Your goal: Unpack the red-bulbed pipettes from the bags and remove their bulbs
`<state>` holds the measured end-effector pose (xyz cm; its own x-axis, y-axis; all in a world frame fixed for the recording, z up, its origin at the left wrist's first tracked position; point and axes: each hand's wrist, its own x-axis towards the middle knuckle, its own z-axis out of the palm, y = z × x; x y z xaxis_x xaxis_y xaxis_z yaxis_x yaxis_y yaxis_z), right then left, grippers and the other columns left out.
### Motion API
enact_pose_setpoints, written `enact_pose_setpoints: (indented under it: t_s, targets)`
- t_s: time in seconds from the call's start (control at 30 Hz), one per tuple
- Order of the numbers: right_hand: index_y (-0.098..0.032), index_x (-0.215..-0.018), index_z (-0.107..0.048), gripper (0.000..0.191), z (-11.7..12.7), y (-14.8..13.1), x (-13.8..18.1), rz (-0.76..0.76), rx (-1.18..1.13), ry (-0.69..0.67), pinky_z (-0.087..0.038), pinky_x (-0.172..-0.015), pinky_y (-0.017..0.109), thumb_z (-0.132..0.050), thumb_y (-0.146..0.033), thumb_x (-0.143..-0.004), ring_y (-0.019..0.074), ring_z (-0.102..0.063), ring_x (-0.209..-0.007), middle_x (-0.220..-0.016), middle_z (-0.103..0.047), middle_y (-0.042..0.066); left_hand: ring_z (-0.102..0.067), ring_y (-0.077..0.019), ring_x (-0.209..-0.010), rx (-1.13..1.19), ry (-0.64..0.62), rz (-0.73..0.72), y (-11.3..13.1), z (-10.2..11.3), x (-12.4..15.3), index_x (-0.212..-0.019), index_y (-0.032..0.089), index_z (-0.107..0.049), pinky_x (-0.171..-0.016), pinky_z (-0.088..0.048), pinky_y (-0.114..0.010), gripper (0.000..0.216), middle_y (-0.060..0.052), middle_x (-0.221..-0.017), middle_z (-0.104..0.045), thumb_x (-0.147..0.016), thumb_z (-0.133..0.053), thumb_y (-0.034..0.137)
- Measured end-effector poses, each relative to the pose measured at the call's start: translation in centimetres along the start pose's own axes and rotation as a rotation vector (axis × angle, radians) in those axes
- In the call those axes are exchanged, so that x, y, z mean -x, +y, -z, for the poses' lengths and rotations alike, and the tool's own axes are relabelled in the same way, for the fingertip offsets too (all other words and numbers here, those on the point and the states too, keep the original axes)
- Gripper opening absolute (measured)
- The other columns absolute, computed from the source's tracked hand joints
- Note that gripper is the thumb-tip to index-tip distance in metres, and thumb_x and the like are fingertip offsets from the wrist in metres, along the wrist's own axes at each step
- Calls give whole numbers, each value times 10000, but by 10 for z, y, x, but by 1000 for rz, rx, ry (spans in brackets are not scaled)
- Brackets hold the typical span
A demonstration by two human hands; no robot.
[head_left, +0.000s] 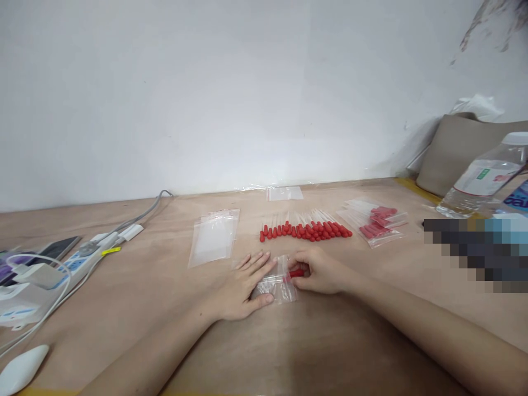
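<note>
My left hand (243, 289) lies flat with its fingers spread, pressing a small clear zip bag (278, 291) on the table. At the bag's right end, my right hand (319, 270) has its fingers closed around a dropper with a red rubber bulb (296, 273). The dropper's thin stem seems to be inside the bag, though the plastic's glare blurs it. Just beyond my hands is a row of droppers (307, 230), red bulbs toward me and clear stems toward the wall. To their right, filled zip bags (377, 225) hold more red-bulbed droppers.
A stack of flat zip bags (214, 236) lies left of the droppers, and another flat bag (285, 193) is near the wall. A power strip (74, 264) with cables occupies the left, above a white mouse (23, 369). A plastic bottle (480, 179) stands at right.
</note>
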<state>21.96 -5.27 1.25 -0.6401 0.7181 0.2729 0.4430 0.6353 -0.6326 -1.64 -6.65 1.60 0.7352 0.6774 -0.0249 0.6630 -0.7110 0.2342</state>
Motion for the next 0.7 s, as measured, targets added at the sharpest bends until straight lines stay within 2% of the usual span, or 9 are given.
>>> enact_pose_setpoints:
  t_s: [0.17, 0.27, 0.4, 0.47, 0.57, 0.7]
  targets:
    - [-191, -905, -598, 290, 5, 5, 5, 59, 5, -11, -425, -657, 254, -675, -264, -636, 140, -529, -744, -830, -598, 11, -62, -247, -1331, -7, 4, 3, 0, -1, 1, -1383, 284, -85, -1082, -115, -458, 660, -31, -1452, -38, -842, -373, 530]
    - [-199, -953, -584, 283, 6, 6, 7, 74, -14, 3, -426, -649, 251, -633, -218, -674, 130, -531, -726, -816, -599, 2, -62, -250, -1331, -11, 7, 9, -1, -2, 3, -1381, 291, -77, -1080, -114, -463, 667, -31, -1452, -37, -840, -387, 527]
    - [-196, -989, -555, 323, 15, 8, 8, 5, 16, 17, -412, -587, 225, -600, -182, -670, 108, -514, -655, -784, -586, -10, -54, -250, -1331, -12, 11, 25, -1, -2, 5, -1378, 307, -79, -1079, -115, -463, 651, -21, -1452, -25, -843, -377, 528]
    - [-185, -932, -556, 279, 19, 8, 8, -3, 30, -9, -404, -575, 219, -605, -185, -657, 104, -505, -649, -776, -575, -11, -48, -249, -1331, -15, 9, 34, -1, -2, 6, -1378, 305, -84, -1080, -110, -462, 643, -20, -1452, -15, -846, -365, 531]
    - [-179, -807, -548, 178, 24, 5, 8, 60, 14, -59, -407, -604, 218, -610, -174, -641, 111, -506, -708, -810, -569, -5, -42, -245, -1331, -23, 7, 35, -2, -3, 6, -1380, 297, -91, -1083, -100, -456, 641, -27, -1451, -10, -847, -355, 536]
    - [-188, -774, -554, 137, 26, 1, 9, 84, -16, -133, -393, -566, 201, -532, -110, -663, 94, -499, -648, -746, -571, -23, -49, -247, -1330, -15, 22, 28, -3, -4, 6, -1380, 297, -104, -1085, -108, -455, 641, -31, -1451, -25, -844, -360, 538]
